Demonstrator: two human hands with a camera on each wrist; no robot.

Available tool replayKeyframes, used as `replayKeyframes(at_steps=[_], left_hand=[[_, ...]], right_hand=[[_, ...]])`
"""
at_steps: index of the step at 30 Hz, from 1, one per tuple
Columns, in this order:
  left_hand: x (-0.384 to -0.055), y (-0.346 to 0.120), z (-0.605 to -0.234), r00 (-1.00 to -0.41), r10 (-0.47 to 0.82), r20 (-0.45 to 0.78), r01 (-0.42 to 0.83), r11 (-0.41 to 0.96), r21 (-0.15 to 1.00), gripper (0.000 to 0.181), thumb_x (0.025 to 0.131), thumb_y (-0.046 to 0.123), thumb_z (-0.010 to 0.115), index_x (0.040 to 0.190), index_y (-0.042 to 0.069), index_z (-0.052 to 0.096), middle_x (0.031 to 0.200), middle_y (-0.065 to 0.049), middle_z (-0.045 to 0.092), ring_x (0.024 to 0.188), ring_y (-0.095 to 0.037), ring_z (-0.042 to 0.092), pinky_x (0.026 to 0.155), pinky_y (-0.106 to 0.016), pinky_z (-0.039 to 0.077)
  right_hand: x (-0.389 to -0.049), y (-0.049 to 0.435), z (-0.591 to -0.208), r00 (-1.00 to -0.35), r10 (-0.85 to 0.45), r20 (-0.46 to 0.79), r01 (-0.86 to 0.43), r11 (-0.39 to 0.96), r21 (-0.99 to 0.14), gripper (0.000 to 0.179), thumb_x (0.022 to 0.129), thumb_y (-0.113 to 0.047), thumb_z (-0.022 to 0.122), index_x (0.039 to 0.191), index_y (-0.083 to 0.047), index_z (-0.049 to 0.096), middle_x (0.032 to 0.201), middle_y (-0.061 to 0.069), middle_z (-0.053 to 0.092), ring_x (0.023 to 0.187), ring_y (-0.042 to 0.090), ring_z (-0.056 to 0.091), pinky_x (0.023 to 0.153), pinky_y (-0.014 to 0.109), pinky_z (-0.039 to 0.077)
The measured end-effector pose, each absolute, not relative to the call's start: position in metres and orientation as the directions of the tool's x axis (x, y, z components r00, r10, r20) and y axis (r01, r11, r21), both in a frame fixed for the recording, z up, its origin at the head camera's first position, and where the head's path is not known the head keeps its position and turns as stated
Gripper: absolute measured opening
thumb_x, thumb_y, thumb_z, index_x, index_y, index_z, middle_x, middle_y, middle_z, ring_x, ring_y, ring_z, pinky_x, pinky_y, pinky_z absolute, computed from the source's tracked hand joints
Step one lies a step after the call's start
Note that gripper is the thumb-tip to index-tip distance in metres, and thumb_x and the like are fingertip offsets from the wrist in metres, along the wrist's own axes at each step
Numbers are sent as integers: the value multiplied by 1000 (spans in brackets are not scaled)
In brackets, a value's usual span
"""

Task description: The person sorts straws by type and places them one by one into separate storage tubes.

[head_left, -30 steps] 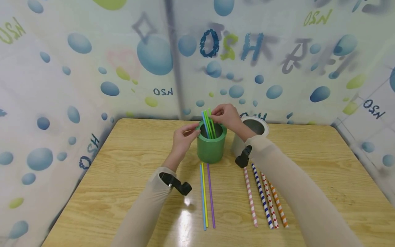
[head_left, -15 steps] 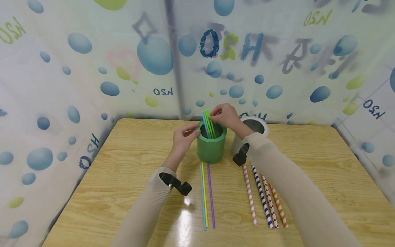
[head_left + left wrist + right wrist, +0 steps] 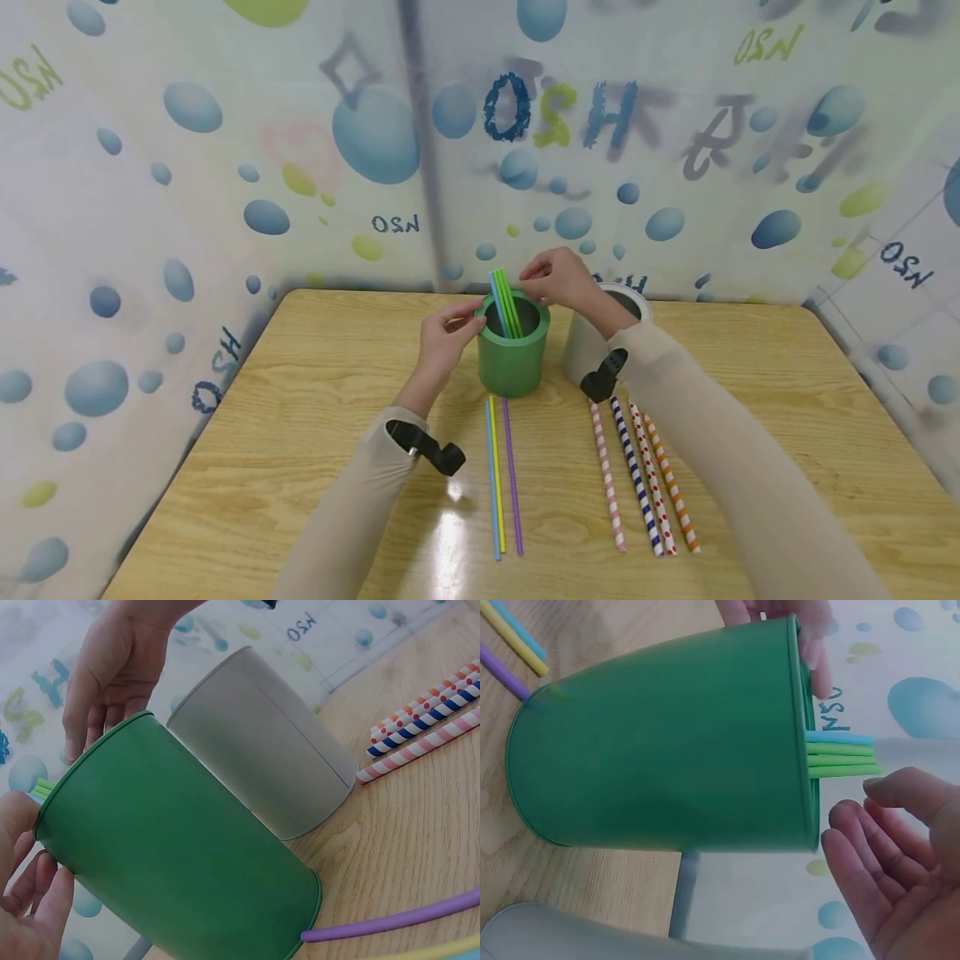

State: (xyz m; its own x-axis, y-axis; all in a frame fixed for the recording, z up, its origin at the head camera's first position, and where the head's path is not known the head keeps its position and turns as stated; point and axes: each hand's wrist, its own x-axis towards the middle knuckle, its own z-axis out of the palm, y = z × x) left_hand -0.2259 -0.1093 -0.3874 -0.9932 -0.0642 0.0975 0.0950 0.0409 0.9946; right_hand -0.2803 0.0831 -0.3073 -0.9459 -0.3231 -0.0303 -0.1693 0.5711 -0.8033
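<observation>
My left hand (image 3: 442, 340) grips the near-left rim of a green can (image 3: 512, 367), thumb and fingers on either side of the edge. Inside the can, a blue straw (image 3: 847, 738) and several green straws (image 3: 847, 760) lean together, their tops sticking out above the rim. Just right of those tops is my right hand (image 3: 564, 279), its fingers loosely bent and holding nothing. In the right wrist view a gap shows between its thumb and fingertips. A white can (image 3: 255, 742) stands behind the right wrist, partly covered by it in the head view.
In front of the green can lie a blue straw (image 3: 492, 483), a yellow straw (image 3: 497, 475) and a purple straw (image 3: 513, 483). Farther right are pink-striped (image 3: 609, 487), blue-striped (image 3: 638, 483), red-dotted (image 3: 655, 479) and orange-striped straws (image 3: 673, 483). A patterned curtain (image 3: 337, 250) backs the table.
My right hand has let go of a green straw, which sits lower among the others, and has drawn back slightly right. My left hand stays at the rim.
</observation>
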Motion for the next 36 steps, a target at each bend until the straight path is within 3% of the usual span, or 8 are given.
replayKeyframes(at_steps=[18,25,31,36], left_hand=[[-226,-110,-387,-995,-67,74,72,38,997,29,84,9,66,113,4,64,116,-6,59,102,-20,53,85,-32,47],[-226,-110,-386,-995,-67,68,65,44,997,29,84,9,66,113,5,64,116,-5,60,103,-20,53,85,-32,47],[-225,-109,-386,-995,-66,80,77,45,996,29,84,9,66,113,5,64,116,-6,60,103,-20,53,85,-31,47],[-225,-109,-386,-994,-72,87,84,45,995,28,84,9,66,112,5,65,114,-5,60,101,-20,53,84,-32,47]], right_hand=[[-237,111,-314,-864,-502,-31,-247,477,-843,21,86,-14,63,99,3,65,83,17,66,74,27,62,64,36,54],[-218,113,-335,-860,-510,-22,-241,444,-863,17,84,-13,65,93,2,66,76,8,66,65,20,60,59,34,53],[-206,112,-357,-849,-527,-34,-221,414,-883,18,84,-12,65,94,3,65,79,11,64,69,24,59,62,38,53],[-200,106,-383,-845,-531,-62,-203,426,-882,16,82,-10,66,91,3,66,76,7,64,66,19,59,57,31,52]])
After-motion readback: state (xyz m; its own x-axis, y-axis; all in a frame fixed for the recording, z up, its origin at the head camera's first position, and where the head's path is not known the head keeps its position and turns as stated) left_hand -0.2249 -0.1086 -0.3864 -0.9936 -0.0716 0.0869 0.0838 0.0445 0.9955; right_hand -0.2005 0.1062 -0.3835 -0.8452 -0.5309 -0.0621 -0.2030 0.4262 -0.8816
